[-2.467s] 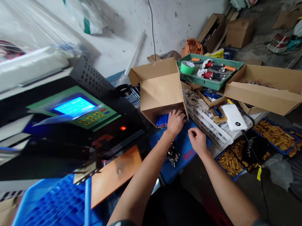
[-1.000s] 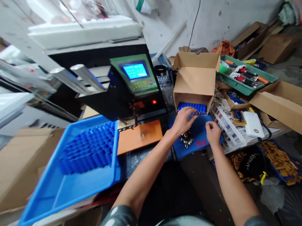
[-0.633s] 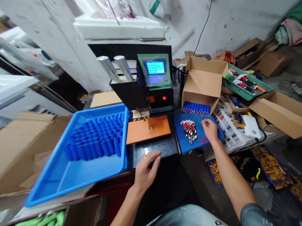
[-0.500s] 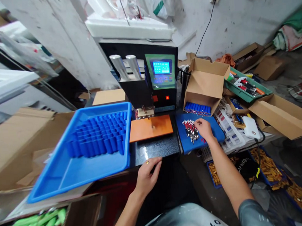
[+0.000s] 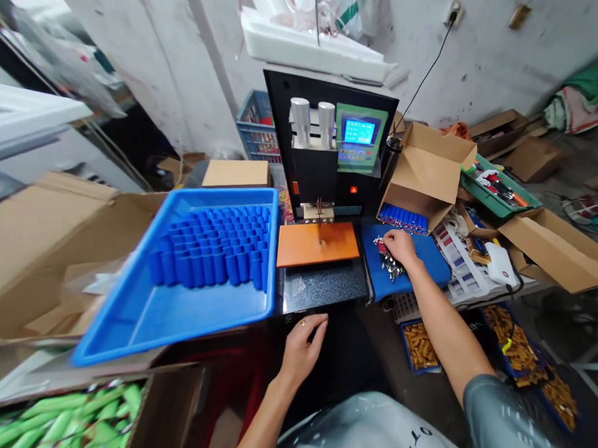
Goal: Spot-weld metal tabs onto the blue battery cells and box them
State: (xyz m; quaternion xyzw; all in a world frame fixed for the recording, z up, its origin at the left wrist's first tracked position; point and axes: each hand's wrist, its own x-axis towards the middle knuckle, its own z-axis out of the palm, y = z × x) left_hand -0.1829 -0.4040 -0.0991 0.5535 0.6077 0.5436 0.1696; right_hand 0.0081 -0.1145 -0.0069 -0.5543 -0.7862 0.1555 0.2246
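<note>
My right hand (image 5: pixel 400 246) reaches onto a blue mat (image 5: pixel 432 261) and rests with curled fingers on a small pile of red and silver wire pieces (image 5: pixel 387 263). What its fingers pinch is hidden. My left hand (image 5: pixel 304 346) lies at the near edge of the dark stone slab (image 5: pixel 321 286), fingers together and loosely flat, holding nothing. Ahead stands a black spot welder (image 5: pixel 325 150) with a lit screen, above an orange plate (image 5: pixel 317 244). An open cardboard box (image 5: pixel 425 172) on its side holds blue cells (image 5: pixel 398 218).
A blue tray (image 5: pixel 149 316) of upright blue cells (image 5: pixel 215 247) sits at the left. Green cells (image 5: pixel 60 426) fill a box at the lower left. Cardboard boxes, a green tool tray (image 5: pixel 496 195), a white power bank (image 5: pixel 500 268) and bins of yellow parts (image 5: pixel 420 344) crowd the right.
My left hand left the blue cells in the box and dropped back to the slab's near edge. My right hand slid left onto the wire pile. The view swung left.
</note>
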